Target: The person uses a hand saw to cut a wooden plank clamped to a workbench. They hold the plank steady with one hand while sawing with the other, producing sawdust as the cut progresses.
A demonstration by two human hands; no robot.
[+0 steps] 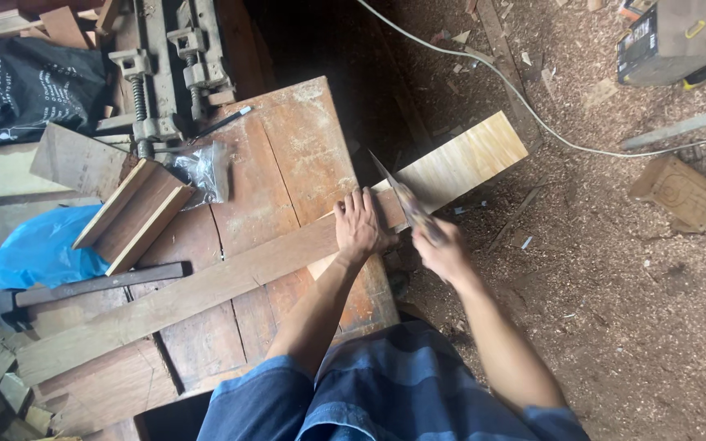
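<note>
Left hand [359, 226] spread flat on long reddish-to-pale plank [288, 253]; right hand [443, 249] gripping blurred handsaw [398, 192].

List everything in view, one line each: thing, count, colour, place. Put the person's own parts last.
long plank: 1, brown, diagonal across the workbench, under the left hand
pale board: 1, light yellow, overhanging the bench's right edge
handsaw: 1, grey blade, across the pale board
workbench: 1, reddish brown, centre
wooden frame: 1, brown, left on the bench
clamps: 2, grey metal, top left
blue plastic bag: 1, left
black bag: 1, top left
white cable: 1, on the sawdust floor
left hand: 1, flat on the plank
right hand: 1, grip on the saw handle
</note>
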